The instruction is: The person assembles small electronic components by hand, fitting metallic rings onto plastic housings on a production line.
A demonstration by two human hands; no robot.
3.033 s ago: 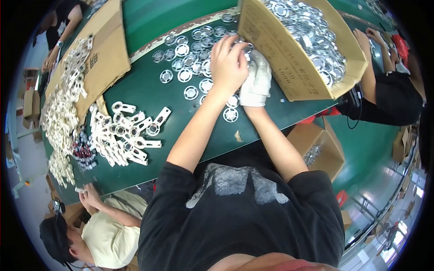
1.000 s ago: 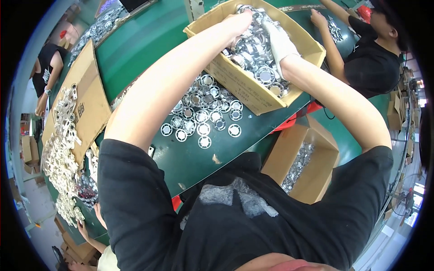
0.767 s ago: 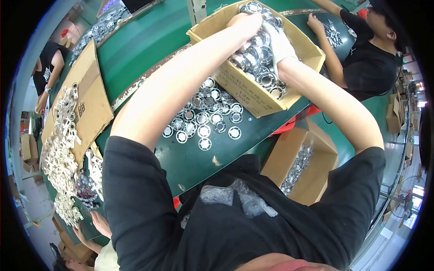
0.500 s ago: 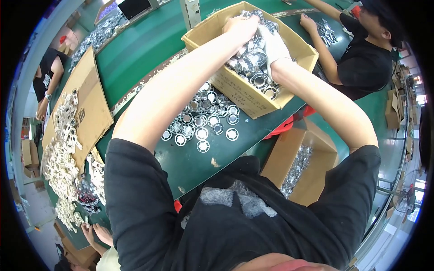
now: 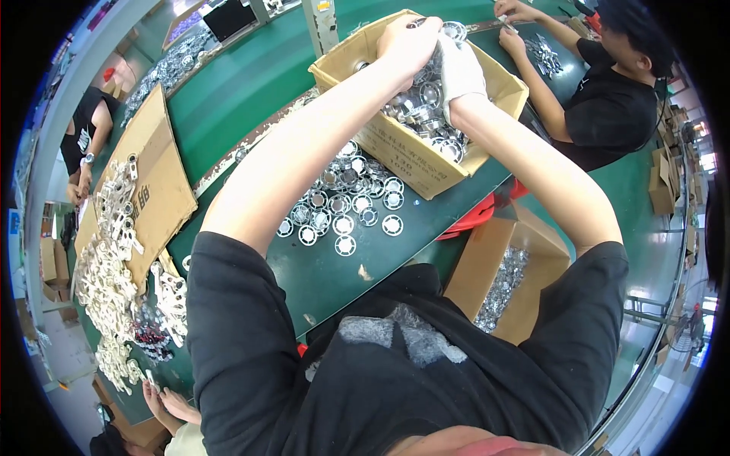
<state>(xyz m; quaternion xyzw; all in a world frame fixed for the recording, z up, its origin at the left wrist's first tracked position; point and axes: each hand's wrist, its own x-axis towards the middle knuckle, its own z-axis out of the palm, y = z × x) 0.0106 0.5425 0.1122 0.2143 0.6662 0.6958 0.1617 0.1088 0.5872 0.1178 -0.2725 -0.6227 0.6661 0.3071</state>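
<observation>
Nearest the person, a lower cardboard box (image 5: 487, 266) of small metal pieces is sitting beside the green table (image 5: 251, 83). On the table, a spread of round metal rings (image 5: 342, 205) is lying flat just in front of an open cardboard box (image 5: 414, 156) heaped with more of the same rings. Both arms are reaching into that box: the bare left hand (image 5: 411, 42) is curling down over the heap, and the white-gloved right hand (image 5: 458, 68) is pressing in just beside it, touching the rings; whether either is clamping any is impossible to tell. Farther right, a co-worker (image 5: 608, 99) in black is working at the same table.
</observation>
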